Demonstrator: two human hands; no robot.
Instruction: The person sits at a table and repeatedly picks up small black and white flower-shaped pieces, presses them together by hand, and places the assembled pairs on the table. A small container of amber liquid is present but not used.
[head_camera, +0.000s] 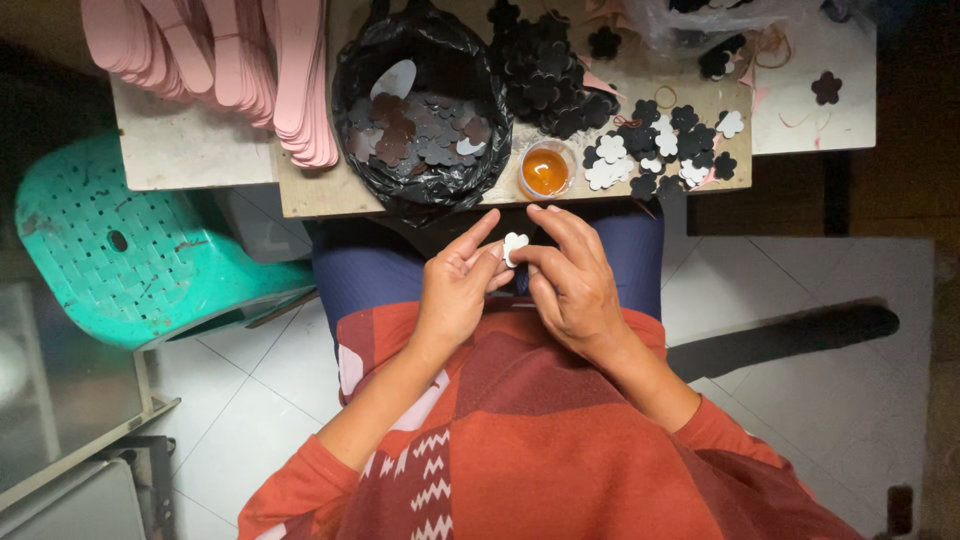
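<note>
So from my feed, the thing in play is a small white flower-shaped cutout (514, 247), held up over the lap just below the edge of the work board (320, 190). Both hands are on it. The left hand (455, 290) has its thumb and fingertips pinched in on the left side of the piece, index finger sticking up and out. The right hand (572, 280) has its fingers curled in close, thumb and forefinger pressing on the right side of the same cutout. So both are narrow pinches, nothing splayed.

Moving out from there: right above the hands on the board sits a little clear cup of orange liquid (545, 170), looks like glue but I can't say for sure. Left of it is a basket lined with a black plastic bag (420, 100), with dark flower cutouts and a couple of pale pieces in it. To the right of the cup there's a scatter of black and white flower pieces (665, 150), and behind that a bigger heap of black flowers (545, 75).

Top left there's a stack of pink strips (250, 65). A teal plastic stool (130, 250) sits off to the left on the white tiled floor (780, 290).
</note>
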